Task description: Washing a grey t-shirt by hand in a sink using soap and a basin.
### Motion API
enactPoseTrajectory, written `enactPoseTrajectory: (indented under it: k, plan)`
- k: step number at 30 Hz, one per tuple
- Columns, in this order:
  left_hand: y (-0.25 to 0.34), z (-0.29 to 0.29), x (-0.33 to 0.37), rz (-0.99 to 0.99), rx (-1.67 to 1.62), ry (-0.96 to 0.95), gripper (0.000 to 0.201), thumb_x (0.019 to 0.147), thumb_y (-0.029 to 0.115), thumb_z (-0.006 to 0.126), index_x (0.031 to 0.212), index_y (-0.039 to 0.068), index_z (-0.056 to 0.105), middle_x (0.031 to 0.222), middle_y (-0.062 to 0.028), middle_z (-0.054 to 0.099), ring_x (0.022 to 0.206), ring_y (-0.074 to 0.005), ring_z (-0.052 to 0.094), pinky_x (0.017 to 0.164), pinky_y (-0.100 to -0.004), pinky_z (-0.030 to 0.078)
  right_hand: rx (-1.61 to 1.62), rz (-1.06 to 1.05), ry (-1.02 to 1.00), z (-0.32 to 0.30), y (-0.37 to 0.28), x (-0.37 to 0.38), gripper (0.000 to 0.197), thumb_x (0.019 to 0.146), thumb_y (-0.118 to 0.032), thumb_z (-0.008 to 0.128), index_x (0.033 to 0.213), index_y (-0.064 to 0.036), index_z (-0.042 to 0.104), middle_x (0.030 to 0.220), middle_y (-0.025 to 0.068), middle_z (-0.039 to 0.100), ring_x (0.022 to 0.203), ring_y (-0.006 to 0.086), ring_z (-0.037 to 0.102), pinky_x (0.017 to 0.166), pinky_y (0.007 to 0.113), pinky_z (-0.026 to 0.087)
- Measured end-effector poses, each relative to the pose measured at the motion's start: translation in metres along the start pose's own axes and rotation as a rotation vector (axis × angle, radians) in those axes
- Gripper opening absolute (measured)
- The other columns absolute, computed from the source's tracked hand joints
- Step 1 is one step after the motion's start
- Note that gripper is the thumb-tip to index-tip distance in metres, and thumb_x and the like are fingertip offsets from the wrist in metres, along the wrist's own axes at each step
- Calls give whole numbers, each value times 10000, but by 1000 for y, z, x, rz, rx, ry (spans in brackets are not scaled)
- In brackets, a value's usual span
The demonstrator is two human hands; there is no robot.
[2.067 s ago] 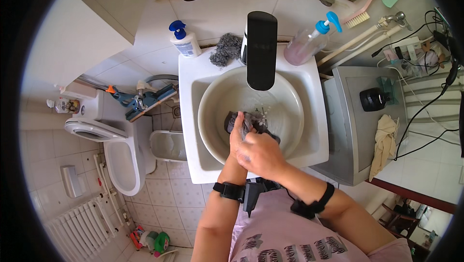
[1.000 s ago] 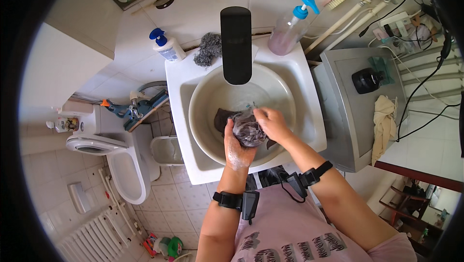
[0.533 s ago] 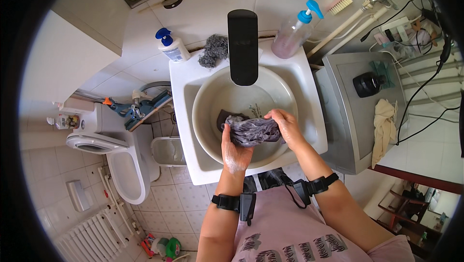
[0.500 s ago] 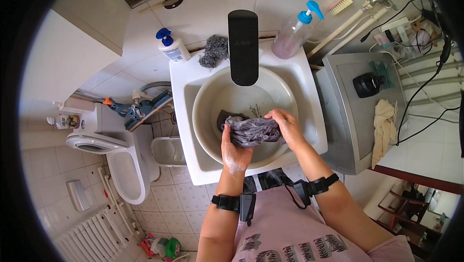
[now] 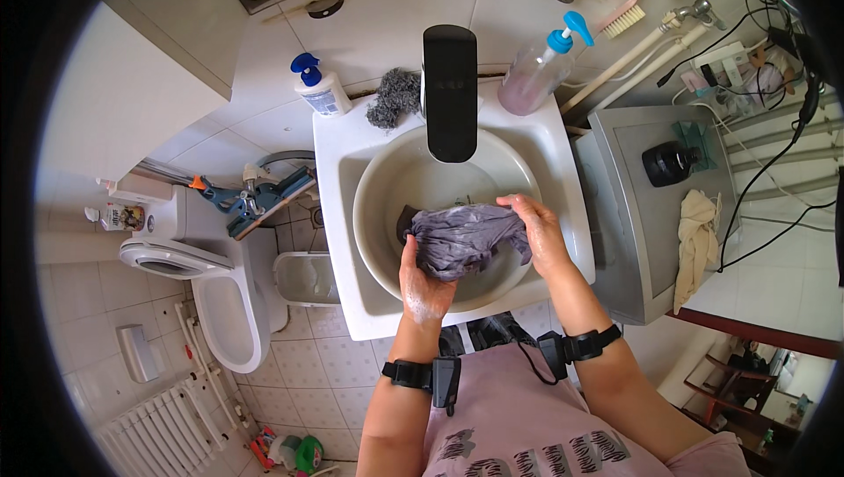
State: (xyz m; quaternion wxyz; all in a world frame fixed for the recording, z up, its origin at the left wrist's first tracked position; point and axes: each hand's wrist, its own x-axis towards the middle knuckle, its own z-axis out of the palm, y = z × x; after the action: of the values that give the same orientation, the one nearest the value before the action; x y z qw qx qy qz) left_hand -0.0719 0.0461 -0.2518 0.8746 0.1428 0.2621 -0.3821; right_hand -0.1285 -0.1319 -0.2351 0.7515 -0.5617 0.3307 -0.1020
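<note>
A wet, crumpled grey-purple cloth (image 5: 466, 235) is stretched between my hands over a round basin (image 5: 367, 253). My left hand (image 5: 425, 276) closes on the cloth's left end, with white suds on its palm and wrist. At the other end, my right hand (image 5: 538, 233) grips the fabric between thumb and fingers, and a loose fold hangs beside it. A darker part of the cloth lies lower at the left, inside the basin. The basin sits in a white sink (image 5: 576, 253), beneath a black faucet (image 5: 450, 94).
On the sink's back ledge stand a blue-capped white bottle (image 5: 323, 94), a grey scouring mesh (image 5: 394, 97) and a pump bottle of pinkish liquid (image 5: 530, 81). A grey-topped appliance (image 5: 629, 213) adjoins on the right. Left are a toilet (image 5: 230, 319) and a small bin (image 5: 308, 279).
My right hand has moved outward to the right and slightly down, so the cloth spreads wider between my hands. My left hand keeps its hold, nearly in place.
</note>
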Motion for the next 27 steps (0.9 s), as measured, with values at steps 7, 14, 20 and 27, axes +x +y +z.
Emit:
enactPoseTrajectory:
  k: [7, 14, 20, 27]
  plan:
    - [4, -2, 0, -29, 7, 4, 446, 929, 368, 371, 1252, 71, 454, 1261, -103, 498, 1170, -273, 467, 1013, -455, 334, 160, 14, 8, -10, -5, 3, 361, 891, -332, 544, 995, 1, 636, 1052, 80, 611, 955, 125, 531, 878, 272, 396]
    - [-5, 3, 3, -136, 81, -65, 438, 923, 390, 414, 1233, 85, 467, 1233, -84, 519, 1154, -239, 475, 985, -426, 360, 60, 61, -298, 19, -26, -18, 297, 883, -230, 560, 1073, -9, 612, 1074, 78, 608, 957, 127, 546, 865, 261, 419]
    - [-3, -1, 20, 31, 364, 76, 329, 928, 307, 428, 1143, 73, 516, 1100, -69, 588, 1024, -228, 554, 917, -387, 411, -353, 27, -444, 32, -16, -29, 354, 807, -107, 625, 1147, -43, 547, 1028, 113, 609, 899, 170, 580, 794, 290, 458]
    - [17, 19, 6, -81, 74, 43, 360, 929, 304, 390, 1165, 53, 495, 1110, -103, 581, 1035, -278, 548, 943, -441, 399, -1178, -124, -496, 14, 15, -22, 556, 595, -314, 785, 1046, -40, 609, 1182, 168, 484, 1023, 326, 492, 864, 407, 406]
